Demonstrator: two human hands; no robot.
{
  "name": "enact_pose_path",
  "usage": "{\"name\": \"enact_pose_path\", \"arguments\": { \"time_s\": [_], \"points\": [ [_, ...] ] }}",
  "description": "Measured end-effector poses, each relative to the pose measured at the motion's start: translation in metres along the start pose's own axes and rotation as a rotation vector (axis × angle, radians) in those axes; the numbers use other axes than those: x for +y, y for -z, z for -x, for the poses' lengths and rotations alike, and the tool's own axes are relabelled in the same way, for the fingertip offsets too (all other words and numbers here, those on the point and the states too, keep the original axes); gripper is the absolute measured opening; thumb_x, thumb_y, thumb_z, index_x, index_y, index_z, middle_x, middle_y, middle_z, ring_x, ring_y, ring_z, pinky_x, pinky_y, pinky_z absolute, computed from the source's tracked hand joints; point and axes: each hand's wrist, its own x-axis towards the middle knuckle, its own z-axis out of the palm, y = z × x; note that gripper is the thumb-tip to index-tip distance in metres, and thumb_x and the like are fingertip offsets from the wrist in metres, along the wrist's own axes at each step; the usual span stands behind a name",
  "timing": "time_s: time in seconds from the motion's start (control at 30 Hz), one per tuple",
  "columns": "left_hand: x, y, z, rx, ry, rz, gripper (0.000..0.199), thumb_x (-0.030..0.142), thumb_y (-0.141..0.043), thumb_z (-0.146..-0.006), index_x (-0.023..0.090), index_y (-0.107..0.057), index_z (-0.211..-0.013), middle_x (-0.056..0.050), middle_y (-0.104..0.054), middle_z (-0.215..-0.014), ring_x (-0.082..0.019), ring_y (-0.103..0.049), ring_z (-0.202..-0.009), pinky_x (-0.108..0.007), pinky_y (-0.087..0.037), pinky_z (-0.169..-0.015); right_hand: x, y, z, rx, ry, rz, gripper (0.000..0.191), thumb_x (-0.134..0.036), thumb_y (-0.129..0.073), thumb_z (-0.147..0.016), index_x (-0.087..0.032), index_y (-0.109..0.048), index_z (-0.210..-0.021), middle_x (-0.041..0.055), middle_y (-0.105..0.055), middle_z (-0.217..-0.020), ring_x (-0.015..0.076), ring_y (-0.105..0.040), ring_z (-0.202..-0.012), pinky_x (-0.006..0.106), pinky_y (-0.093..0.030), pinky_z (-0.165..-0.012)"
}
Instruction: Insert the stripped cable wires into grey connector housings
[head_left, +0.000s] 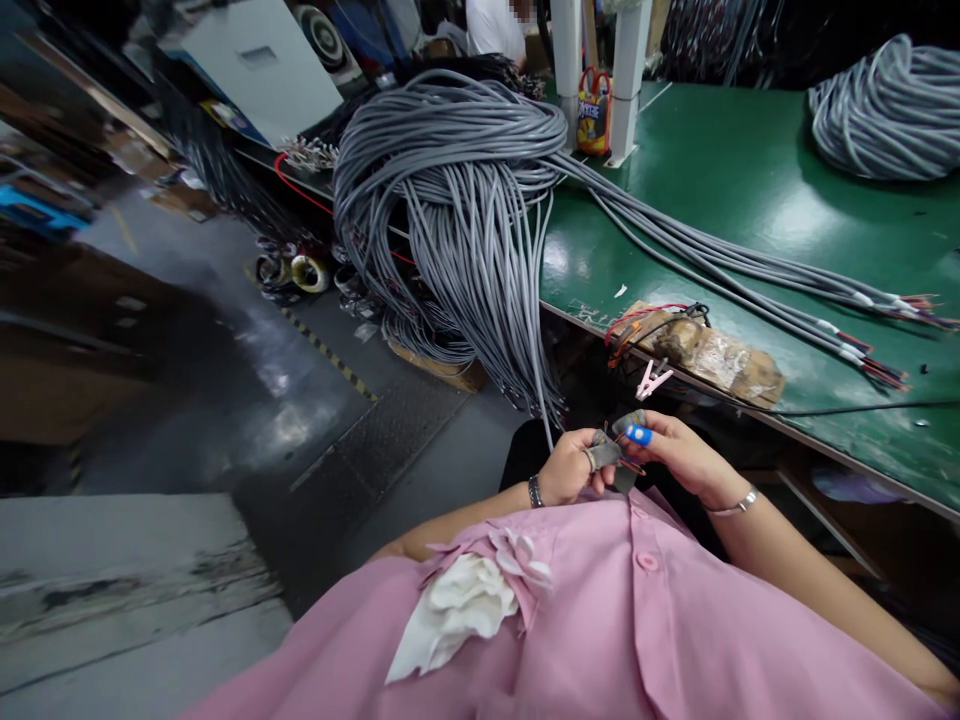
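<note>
In front of my pink shirt, my left hand [571, 466] is closed around the end of a grey cable [547, 405]. Thin coloured wires [634, 467] fan out from that end between my two hands. My right hand [688, 452] pinches at these wires from the other side, thumb against fingers; its exact grip is partly hidden. Grey coverings wrap some fingertips on both hands, and a blue band is around my right thumb. From the bench, a large bundle of grey cables [472, 220] hangs over the edge just beyond my left hand.
On the green bench [720, 200], stripped cable ends [862, 350] lie to the right. A taped wooden block [720, 360] with a pink clip [651, 380] sits at its near edge. Farther back are a coiled cable bundle [889, 115], white posts [626, 80] and a person [495, 30].
</note>
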Motion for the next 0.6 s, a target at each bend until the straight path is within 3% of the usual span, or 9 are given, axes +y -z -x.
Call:
{"name": "enact_pose_path", "arguments": {
  "time_s": [0.17,0.43,0.6],
  "points": [
    [-0.006,0.0,-0.002,-0.028,-0.005,0.01,0.027,0.036,-0.066,-0.072,0.012,-0.054,-0.068,-0.002,-0.059,-0.055,-0.007,-0.048,-0.036,-0.017,-0.029,-0.036,0.0,-0.002,0.002,-0.049,0.032,0.019,0.029,-0.036,-0.073,-0.074,-0.014,-0.06,-0.087,0.0007,-0.059,-0.073,0.0088,-0.049,-0.06,0.022,-0.039,-0.054],
    [-0.006,0.002,0.001,-0.062,-0.016,-0.042,0.034,0.043,-0.068,-0.071,0.011,-0.056,-0.07,-0.003,-0.06,-0.059,-0.007,-0.049,-0.039,-0.017,-0.033,-0.039,0.011,-0.007,-0.008,0.059,0.038,0.055,0.029,-0.037,-0.076,-0.07,-0.014,-0.06,-0.078,-0.0006,-0.058,-0.064,0.0085,-0.046,-0.054,0.022,-0.036,-0.05],
    [-0.002,-0.001,0.001,0.026,-0.062,0.0,0.032,0.042,-0.063,-0.075,0.011,-0.055,-0.067,-0.004,-0.06,-0.057,-0.008,-0.051,-0.039,-0.017,-0.026,-0.037,0.023,-0.01,-0.006,0.11,0.068,-0.093,0.026,-0.035,-0.076,-0.071,-0.015,-0.06,-0.075,-0.001,-0.058,-0.065,0.0083,-0.048,-0.057,0.023,-0.038,-0.056]
  ]
}}
